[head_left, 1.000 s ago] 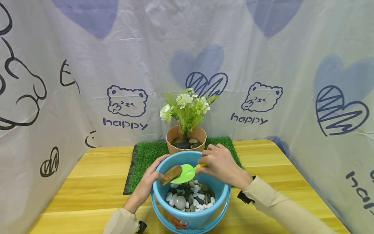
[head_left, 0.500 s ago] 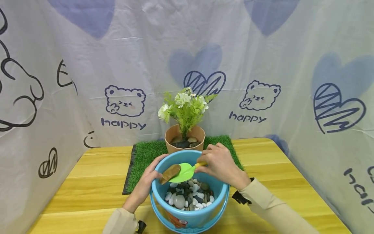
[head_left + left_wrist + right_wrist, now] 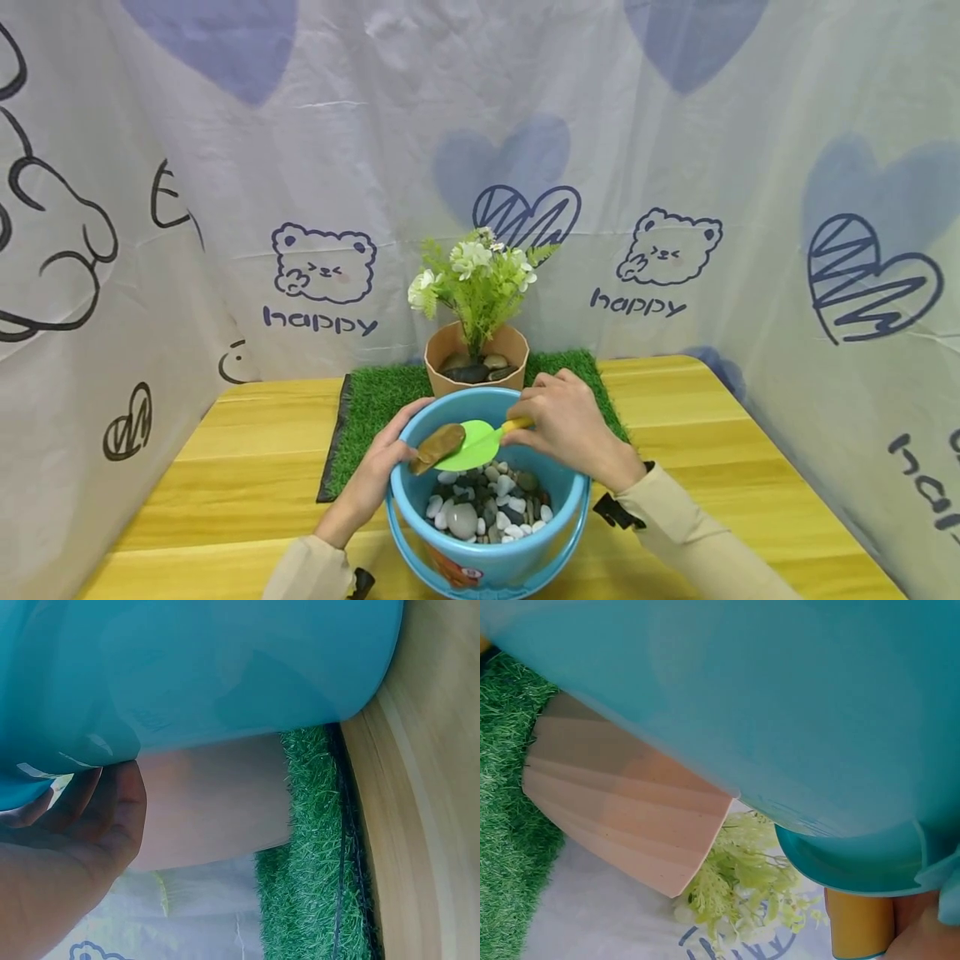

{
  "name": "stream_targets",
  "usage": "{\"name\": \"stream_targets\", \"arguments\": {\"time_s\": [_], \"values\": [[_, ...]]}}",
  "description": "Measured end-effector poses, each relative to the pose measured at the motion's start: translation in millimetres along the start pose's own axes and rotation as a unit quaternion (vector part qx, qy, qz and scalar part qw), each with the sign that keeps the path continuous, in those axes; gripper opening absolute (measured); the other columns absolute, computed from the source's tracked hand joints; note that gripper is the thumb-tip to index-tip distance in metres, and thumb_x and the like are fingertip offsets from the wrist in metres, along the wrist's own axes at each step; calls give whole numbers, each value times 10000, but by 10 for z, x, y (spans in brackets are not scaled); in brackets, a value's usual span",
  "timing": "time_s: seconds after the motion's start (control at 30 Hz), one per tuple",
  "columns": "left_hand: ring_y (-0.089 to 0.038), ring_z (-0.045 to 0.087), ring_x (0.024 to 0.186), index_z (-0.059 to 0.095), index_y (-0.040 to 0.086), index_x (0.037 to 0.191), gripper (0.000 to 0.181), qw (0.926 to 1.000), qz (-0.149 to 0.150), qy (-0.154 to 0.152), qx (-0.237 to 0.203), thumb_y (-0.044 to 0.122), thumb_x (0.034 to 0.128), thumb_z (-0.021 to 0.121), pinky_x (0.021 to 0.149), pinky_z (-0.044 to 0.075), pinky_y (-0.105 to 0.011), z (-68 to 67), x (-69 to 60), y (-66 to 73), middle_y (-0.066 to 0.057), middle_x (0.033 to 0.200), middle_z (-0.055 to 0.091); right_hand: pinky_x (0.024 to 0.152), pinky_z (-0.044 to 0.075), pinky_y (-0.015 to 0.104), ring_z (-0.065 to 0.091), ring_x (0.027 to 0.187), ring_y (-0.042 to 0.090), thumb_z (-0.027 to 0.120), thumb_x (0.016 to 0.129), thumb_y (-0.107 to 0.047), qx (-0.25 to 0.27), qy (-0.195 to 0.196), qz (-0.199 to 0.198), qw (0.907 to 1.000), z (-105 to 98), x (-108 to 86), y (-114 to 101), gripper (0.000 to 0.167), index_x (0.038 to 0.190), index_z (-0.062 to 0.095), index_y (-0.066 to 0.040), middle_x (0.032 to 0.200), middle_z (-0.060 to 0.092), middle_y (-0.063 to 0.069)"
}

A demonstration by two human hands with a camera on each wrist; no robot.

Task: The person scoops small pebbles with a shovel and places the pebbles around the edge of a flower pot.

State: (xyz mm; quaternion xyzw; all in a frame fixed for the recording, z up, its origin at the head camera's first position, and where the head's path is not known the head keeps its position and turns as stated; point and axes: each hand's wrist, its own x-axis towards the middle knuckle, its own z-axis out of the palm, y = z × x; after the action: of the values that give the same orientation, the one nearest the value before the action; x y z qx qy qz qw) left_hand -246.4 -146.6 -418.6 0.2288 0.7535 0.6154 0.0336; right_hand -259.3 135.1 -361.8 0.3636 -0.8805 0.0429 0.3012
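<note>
A blue bucket stands at the table's front, with white, grey and dark pebbles in its bottom. My left hand holds its left rim, thumb over the edge and fingers along the outer wall. In my right hand is the yellow handle of a toy shovel, whose green blade lies over the bucket's opening. A long brown stone rests on the blade's left end, close to my left thumb tip. The right fingertips are partly hidden behind the hand.
Behind the bucket, a peach flowerpot holds stones and white flowers. The pot stands on a green grass mat, on a yellow wooden table. A patterned cloth hangs around the back and sides.
</note>
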Motion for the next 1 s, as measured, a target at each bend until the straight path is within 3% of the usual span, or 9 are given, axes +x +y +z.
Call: {"name": "stream_targets", "arguments": {"time_s": [0.53, 1.0], "values": [[-368, 436, 1324, 382, 277, 1484, 658, 9998, -157, 67, -87, 89, 854, 375, 974, 445, -479, 11, 36, 26, -95, 1508, 409, 683, 338, 274, 536, 730, 87, 746, 724, -538, -19, 0, 92, 10000, -43, -21, 21, 276, 846, 796, -295, 782, 698, -146], [-385, 430, 1328, 386, 253, 1484, 660, 9998, -64, 154, -147, 96, 843, 379, 948, 467, -485, 28, 21, 10, -102, 1498, 418, 687, 371, 288, 552, 755, 101, 760, 724, -524, -99, 146, 164, 9997, -104, -88, 69, 284, 850, 796, -273, 799, 699, -123]]}}
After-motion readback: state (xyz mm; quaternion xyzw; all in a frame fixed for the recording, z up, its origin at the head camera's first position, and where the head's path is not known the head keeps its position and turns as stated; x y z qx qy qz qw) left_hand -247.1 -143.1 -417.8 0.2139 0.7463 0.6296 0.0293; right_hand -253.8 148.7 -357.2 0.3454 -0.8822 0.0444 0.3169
